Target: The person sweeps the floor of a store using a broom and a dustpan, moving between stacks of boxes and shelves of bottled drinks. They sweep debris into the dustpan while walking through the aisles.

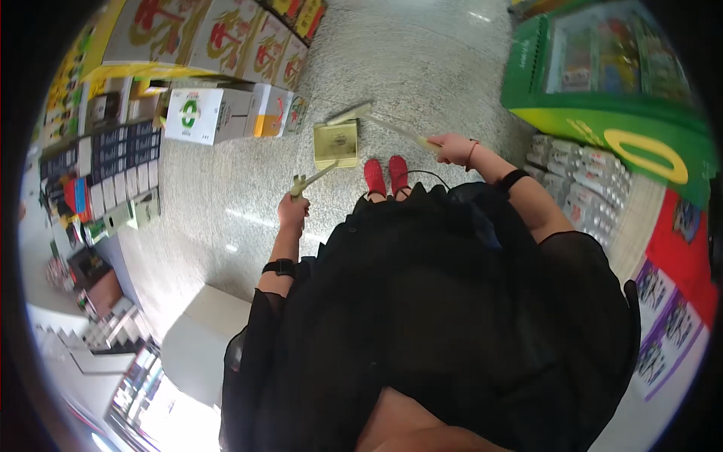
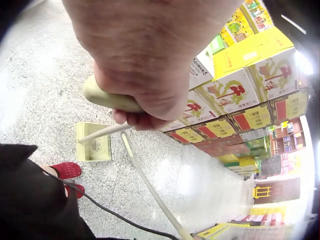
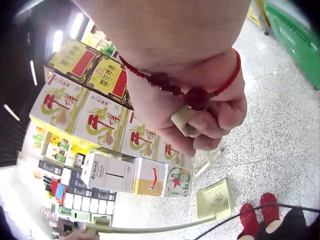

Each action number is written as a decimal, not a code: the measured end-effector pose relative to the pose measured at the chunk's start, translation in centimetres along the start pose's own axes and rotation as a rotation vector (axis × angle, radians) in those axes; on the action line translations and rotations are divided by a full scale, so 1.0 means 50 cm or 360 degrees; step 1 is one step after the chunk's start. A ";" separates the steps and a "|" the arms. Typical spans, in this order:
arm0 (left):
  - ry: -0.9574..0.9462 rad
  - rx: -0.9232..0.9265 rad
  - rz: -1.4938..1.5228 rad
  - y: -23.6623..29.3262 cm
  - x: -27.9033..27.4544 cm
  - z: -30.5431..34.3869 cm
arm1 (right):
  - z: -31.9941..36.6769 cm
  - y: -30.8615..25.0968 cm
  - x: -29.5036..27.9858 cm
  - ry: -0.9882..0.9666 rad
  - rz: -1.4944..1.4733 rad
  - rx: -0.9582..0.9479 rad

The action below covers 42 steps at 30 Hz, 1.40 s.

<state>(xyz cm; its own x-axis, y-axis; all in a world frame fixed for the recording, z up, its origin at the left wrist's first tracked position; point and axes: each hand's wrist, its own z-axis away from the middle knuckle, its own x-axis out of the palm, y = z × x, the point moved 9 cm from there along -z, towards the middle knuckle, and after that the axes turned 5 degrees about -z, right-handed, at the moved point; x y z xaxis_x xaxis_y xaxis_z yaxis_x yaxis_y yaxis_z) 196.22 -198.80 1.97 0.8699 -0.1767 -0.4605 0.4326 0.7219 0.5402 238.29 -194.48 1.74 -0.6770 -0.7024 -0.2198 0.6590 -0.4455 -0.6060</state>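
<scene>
My left hand (image 1: 294,211) grips the pale yellow handle of a long-handled dustpan (image 1: 335,153); the pan lies on the floor ahead of my feet. In the left wrist view, the handle's thick end pokes out of the fist (image 2: 145,75), and the ribbed pan (image 2: 94,152) shows below. My right hand (image 1: 456,149) is wrapped around the pale handle of a broom (image 1: 395,129). Its head (image 1: 350,114) is at the pan's far edge, overlapping it in the head view. The right wrist view shows fingers (image 3: 202,122) curled round the handle's end.
Stacked drink cartons (image 1: 226,38) and a white box (image 1: 194,114) stand on the left. A green fridge (image 1: 602,68) and wrapped packs (image 1: 580,177) line the right. Red shoes (image 1: 384,173) stand close to the pan, with a black cable (image 2: 115,212) nearby. Speckled floor (image 1: 422,60) stretches ahead.
</scene>
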 end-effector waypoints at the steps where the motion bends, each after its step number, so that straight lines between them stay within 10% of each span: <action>1: -0.0027 0.0032 -0.0023 0.007 0.002 -0.010 | 0.046 0.004 0.001 0.0043 -0.0040 0.0024; 7: -0.0238 0.0218 -0.0135 0.077 0.031 -0.057 | 0.244 0.154 0.082 0.0411 -0.1532 0.0324; 11: -0.0331 0.0362 -0.0379 0.120 0.066 -0.094 | 0.364 0.213 0.113 0.0807 -0.1409 0.0236; 15: -0.0448 0.0407 -0.0410 0.200 0.131 -0.087 | 0.420 0.334 0.166 0.0994 -0.2246 0.0313; 28: -0.0688 0.0467 -0.0630 0.384 0.377 -0.063 | 0.456 0.664 -0.002 0.1630 -0.2944 0.0471; 42: -0.0869 0.0670 -0.1095 0.510 0.633 -0.014 | 0.451 0.578 0.022 0.1141 -0.1190 0.0342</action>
<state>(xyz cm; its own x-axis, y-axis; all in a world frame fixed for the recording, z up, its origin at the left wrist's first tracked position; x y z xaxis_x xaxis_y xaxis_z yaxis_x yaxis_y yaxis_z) 234.64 -185.52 0.70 0.3394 -0.8329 -0.4371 0.8446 0.0652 0.5314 263.98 -220.66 1.23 -0.9236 0.2521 -0.2888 -0.0089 -0.7673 -0.6412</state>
